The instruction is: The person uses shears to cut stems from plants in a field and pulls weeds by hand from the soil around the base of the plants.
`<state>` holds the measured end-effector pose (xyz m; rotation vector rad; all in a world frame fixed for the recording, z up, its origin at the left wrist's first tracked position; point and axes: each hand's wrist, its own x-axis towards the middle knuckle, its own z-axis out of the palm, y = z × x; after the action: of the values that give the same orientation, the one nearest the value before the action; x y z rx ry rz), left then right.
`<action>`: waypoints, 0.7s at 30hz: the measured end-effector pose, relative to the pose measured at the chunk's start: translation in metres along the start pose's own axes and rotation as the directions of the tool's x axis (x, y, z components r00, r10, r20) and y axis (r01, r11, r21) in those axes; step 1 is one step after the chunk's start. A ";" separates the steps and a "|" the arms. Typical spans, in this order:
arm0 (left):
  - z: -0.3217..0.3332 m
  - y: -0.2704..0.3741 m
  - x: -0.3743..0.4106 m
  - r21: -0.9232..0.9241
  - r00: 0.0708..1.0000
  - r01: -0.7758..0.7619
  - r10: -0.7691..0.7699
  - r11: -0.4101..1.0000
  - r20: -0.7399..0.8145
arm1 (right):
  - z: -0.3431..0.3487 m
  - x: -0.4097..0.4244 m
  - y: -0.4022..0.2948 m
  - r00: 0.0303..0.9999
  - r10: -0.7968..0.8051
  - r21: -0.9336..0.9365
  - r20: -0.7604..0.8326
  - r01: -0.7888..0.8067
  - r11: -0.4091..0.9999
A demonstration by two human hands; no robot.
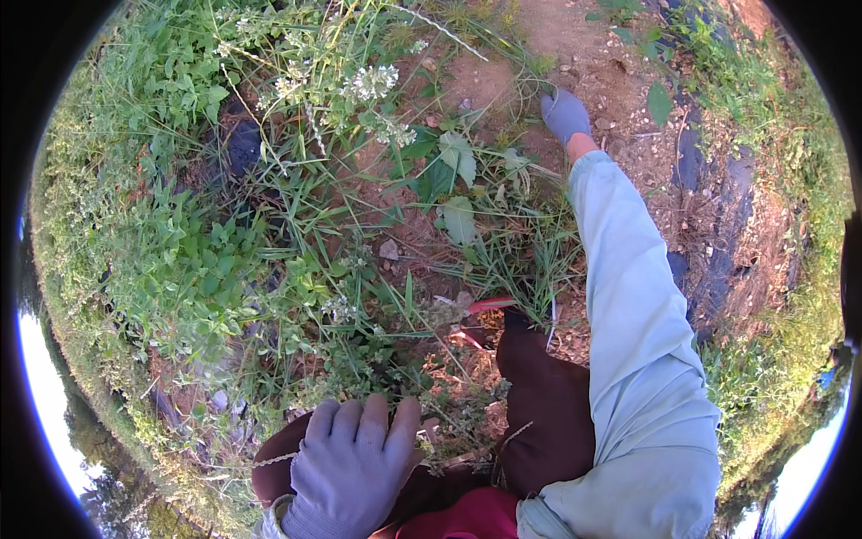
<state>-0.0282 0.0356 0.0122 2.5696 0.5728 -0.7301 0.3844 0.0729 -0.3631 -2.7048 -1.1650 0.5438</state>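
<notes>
My left hand (pixel 353 465), in a grey knit glove, rests palm down over my dark brown trouser knee (pixel 279 448). Its fingers are slightly spread, and nothing shows in its grip. A dry seed stalk (pixel 275 459) crosses the knee beside that hand. Far forward, at the end of an outstretched pale sleeve (pixel 630 269), my gloved right hand (pixel 567 116) is curled low over bare soil. Thin grass stems (pixel 528 91) run up to its fingers; the inside of the fist is hidden. Pulled-looking grass and wilted broad leaves (pixel 459 219) lie nearer to me.
White-flowered weeds (pixel 370 84) stand at the upper left, above dense leafy plants (pixel 209 263). Dark plastic sheeting (pixel 717 249) runs along the right. A stone (pixel 389 249) lies mid-ground. Something red (pixel 490 305) shows by my foot, partly under grass.
</notes>
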 end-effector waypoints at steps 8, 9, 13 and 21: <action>0.000 -0.003 0.004 0.015 1.000 -0.011 0.012 1.000 -0.014 | -0.004 -0.005 -0.003 1.000 -0.006 0.039 -0.008 0.006 0.999; -0.001 -0.003 0.005 0.011 1.000 -0.017 0.018 1.000 -0.014 | -0.003 -0.001 -0.002 1.000 0.014 0.022 -0.018 -0.014 1.000; 0.012 -0.007 0.002 0.050 0.991 -0.027 0.033 0.998 -0.127 | 0.000 -0.009 -0.001 0.999 0.040 0.081 -0.013 -0.038 0.996; -0.006 -0.007 0.014 0.024 0.999 -0.032 0.032 0.999 -0.010 | -0.004 -0.003 -0.002 0.999 0.051 0.106 -0.008 -0.050 0.993</action>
<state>-0.0184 0.0481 0.0077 2.5994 0.5286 -0.7173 0.3823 0.0722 -0.3576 -2.6506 -1.0366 0.5799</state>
